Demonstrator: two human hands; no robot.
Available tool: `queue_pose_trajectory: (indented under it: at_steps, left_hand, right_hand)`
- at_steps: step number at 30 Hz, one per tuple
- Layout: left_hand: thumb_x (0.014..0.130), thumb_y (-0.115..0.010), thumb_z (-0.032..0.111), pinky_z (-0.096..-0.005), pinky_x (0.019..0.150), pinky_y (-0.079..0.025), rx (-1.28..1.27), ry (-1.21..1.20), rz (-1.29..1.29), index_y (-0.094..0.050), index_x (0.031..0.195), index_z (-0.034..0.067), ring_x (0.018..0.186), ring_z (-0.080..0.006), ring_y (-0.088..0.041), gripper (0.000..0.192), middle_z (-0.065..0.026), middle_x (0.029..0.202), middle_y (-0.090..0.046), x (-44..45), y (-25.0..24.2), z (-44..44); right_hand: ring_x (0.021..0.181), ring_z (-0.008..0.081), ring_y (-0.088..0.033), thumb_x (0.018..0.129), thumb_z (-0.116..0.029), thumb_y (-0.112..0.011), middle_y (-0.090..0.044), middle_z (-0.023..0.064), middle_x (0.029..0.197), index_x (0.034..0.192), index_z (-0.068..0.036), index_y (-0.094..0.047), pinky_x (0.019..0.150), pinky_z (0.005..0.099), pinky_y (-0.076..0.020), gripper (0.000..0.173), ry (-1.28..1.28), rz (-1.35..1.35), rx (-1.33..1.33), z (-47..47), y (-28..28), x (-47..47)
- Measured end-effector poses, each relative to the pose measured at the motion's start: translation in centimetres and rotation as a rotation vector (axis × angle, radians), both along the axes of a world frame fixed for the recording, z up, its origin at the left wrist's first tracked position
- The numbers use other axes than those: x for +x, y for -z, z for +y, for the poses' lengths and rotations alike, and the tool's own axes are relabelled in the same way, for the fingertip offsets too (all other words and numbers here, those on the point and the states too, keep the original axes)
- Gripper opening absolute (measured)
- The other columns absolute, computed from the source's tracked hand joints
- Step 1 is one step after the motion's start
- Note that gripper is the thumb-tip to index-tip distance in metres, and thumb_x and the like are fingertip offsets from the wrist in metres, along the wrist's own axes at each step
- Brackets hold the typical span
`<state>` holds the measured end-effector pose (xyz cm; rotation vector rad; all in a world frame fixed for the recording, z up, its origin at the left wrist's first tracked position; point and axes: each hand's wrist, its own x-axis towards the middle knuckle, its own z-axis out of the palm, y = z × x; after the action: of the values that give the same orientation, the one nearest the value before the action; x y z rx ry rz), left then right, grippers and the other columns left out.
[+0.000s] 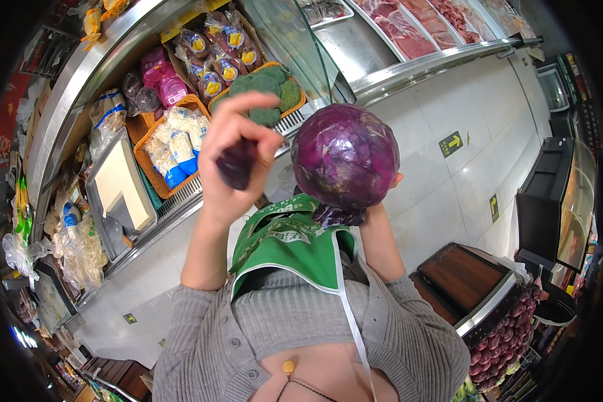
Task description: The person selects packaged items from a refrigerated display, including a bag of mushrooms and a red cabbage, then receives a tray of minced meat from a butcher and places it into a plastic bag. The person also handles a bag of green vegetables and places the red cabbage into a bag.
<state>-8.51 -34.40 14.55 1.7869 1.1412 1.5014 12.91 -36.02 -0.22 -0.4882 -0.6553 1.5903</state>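
Observation:
A round red cabbage [345, 156] is held up in front of my green apron [291, 246], with my right hand [398, 180] under and behind it; most of that hand is hidden by the cabbage. A loose, dark purple leaf piece [337, 216] hangs from the underside of the head. My left hand [241, 145] is raised to the left of the cabbage, apart from it and slightly blurred. Its fingers curl round a dark purple piece of cabbage leaf [237, 163].
A chilled counter on the left bears a basket of broccoli [287, 95], a basket of bagged mushrooms [173, 145] and a metal tray of tofu [123, 181]. A meat case [407, 30] stands ahead, its glass panel [301, 45] near the broccoli. A wooden-topped stand [462, 276] is at the right.

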Motion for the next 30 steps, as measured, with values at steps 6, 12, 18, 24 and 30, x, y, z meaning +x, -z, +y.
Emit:
queue_pose_trajectory:
  at_steps: [6,12,18,24,30]
  left_hand:
    - [0.070,-0.076,-0.005,-0.0282,0.063,-0.050,0.027,0.376,0.242,-0.065,0.087,0.002,0.069,-0.0184,-0.061,0.022,-0.0077,0.079,-0.064,-0.1,-0.6,1.1]
    - [0.067,-0.077,0.005,-0.0325,0.059,-0.046,0.096,0.549,0.536,-0.069,0.091,0.006,0.069,-0.0225,-0.058,0.025,-0.0048,0.074,-0.054,0.7,-1.9,1.9]
    - [0.066,-0.074,0.003,-0.0329,0.061,-0.046,-0.026,0.648,0.567,-0.063,0.080,0.006,0.071,-0.0234,-0.058,0.018,-0.0052,0.075,-0.054,0.5,-2.3,2.1]
    - [0.067,-0.073,0.002,-0.0321,0.064,-0.046,-0.108,0.640,0.507,-0.061,0.082,0.004,0.074,-0.0239,-0.058,0.020,-0.0064,0.078,-0.055,0.2,-2.1,2.4]
    - [0.067,-0.069,0.004,-0.0329,0.066,-0.046,-0.120,0.634,0.700,-0.056,0.085,0.004,0.074,-0.0247,-0.057,0.023,-0.0061,0.082,-0.053,-0.3,-2.6,2.1]
  right_hand:
    - [0.129,0.0316,-0.044,0.065,-0.083,-0.058,-0.040,0.0160,0.143,0.144,-0.004,-0.030,0.106,0.0496,-0.0409,0.115,-0.135,-0.111,-0.105,-0.8,0.7,1.2]
    - [0.121,0.0243,-0.053,0.065,-0.077,-0.066,-0.050,0.0134,0.136,0.140,-0.001,-0.037,0.102,0.0401,-0.0441,0.111,-0.427,0.061,-0.169,-1.2,2.2,1.2]
    - [0.121,0.0247,-0.053,0.059,-0.070,-0.076,-0.050,0.0136,0.135,0.140,-0.001,-0.036,0.102,0.0396,-0.0445,0.114,-0.355,-0.043,-0.260,-1.2,0.4,0.2]
    - [0.119,0.0240,-0.054,0.057,-0.069,-0.079,-0.051,0.0136,0.132,0.139,-0.001,-0.036,0.101,0.0395,-0.0450,0.115,-0.338,-0.069,-0.289,-0.7,-1.0,-0.5]
    - [0.117,0.0236,-0.055,0.059,-0.068,-0.078,-0.051,0.0135,0.131,0.138,-0.001,-0.036,0.099,0.0387,-0.0467,0.112,-0.367,-0.112,-0.263,-0.3,-0.4,-0.7]
